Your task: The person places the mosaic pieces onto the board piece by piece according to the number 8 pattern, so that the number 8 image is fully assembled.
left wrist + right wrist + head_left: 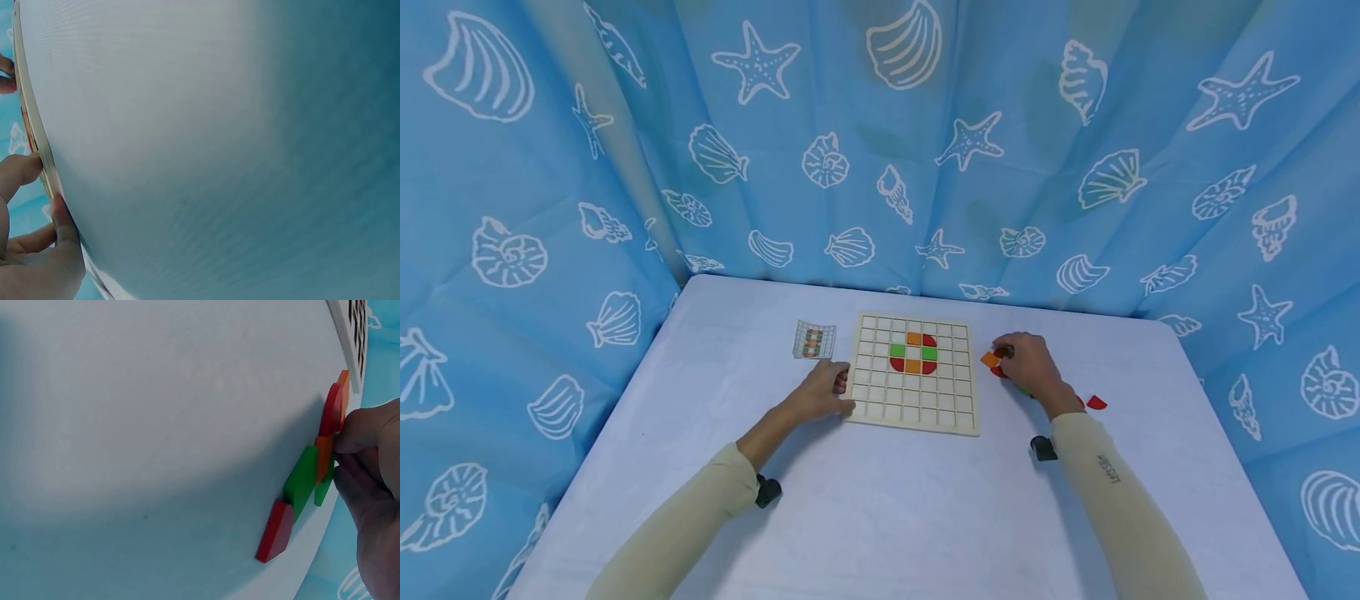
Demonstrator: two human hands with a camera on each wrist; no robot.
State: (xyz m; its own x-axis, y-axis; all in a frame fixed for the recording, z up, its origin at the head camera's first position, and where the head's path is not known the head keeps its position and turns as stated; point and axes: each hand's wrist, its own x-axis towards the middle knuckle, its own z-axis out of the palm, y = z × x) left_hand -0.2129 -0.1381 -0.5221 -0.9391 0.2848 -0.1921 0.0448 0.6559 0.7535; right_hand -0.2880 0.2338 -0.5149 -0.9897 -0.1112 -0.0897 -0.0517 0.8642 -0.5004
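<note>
A cream grid board [880,400] lies on the table, with red, orange and green tiles [929,353] set in a ring around one bare cell. My left hand [820,392] holds the board's left edge near its front corner; in the left wrist view the fingertips press against the board's side [37,125]. To the right of the board, my right hand [1028,363] reaches down into a small pile of loose tiles. In the right wrist view its thumb and finger meet at an orange tile [322,456] and a green tile [301,478]; whether they pinch one I cannot tell.
A small pattern card [814,340] lies just left of the board, showing a grid with coloured shapes. A loose red quarter-round tile [1097,402] sits right of my right wrist. White cloth [895,517] covers the table, and a blue shell-print curtain [880,150] hangs behind.
</note>
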